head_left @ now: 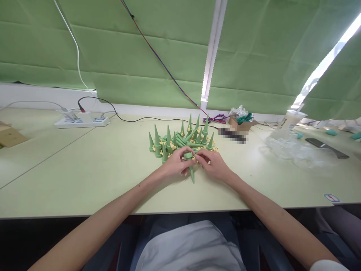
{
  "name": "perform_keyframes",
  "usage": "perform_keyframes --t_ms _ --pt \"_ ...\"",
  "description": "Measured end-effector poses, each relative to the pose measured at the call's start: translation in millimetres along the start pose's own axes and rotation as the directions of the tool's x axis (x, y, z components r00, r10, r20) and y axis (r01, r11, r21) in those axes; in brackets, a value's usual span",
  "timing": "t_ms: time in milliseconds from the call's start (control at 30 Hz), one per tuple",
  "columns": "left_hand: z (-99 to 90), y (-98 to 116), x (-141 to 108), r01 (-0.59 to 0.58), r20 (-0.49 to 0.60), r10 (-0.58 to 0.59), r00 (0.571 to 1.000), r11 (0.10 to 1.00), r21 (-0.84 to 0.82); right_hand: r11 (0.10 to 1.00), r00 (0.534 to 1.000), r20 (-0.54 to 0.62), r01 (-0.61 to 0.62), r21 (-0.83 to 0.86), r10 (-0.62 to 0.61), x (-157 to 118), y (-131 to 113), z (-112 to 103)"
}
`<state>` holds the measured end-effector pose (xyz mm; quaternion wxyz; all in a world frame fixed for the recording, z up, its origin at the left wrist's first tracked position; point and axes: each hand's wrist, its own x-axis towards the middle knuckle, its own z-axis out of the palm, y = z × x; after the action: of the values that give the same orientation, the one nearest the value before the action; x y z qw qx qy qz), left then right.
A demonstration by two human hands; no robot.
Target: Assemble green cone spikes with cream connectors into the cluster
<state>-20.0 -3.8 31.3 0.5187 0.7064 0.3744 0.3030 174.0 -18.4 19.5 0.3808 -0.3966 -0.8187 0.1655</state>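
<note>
My left hand (178,162) is wrapped round a green cone-shaped piece (191,174), whose tip points down toward the table's front edge. Close against it on the right, my right hand (212,164) pinches a small yellow part (195,159) at the side of the piece. Just beyond both hands lies a cluster of similar green spikes (168,136), many upright, with small yellow parts among them. Fingers partly hide the held piece and the yellow part.
On the pale table (98,180), a power strip (81,119) lies at the back left. Behind the cluster are coiled wires (219,118) and a small cardboard box (242,124). A plastic cup (290,121), plastic bags (296,148) and a dark flat object (327,148) are at right.
</note>
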Motion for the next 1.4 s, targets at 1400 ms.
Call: perform_keyframes --t_ms 1400 --pt "0.2 -1.4 0.2 -0.007 0.001 0.007 1.000 1.000 0.025 1.000 1.000 0.010 0.005 0.012 -0.005 -0.4 -1.8 0.4"
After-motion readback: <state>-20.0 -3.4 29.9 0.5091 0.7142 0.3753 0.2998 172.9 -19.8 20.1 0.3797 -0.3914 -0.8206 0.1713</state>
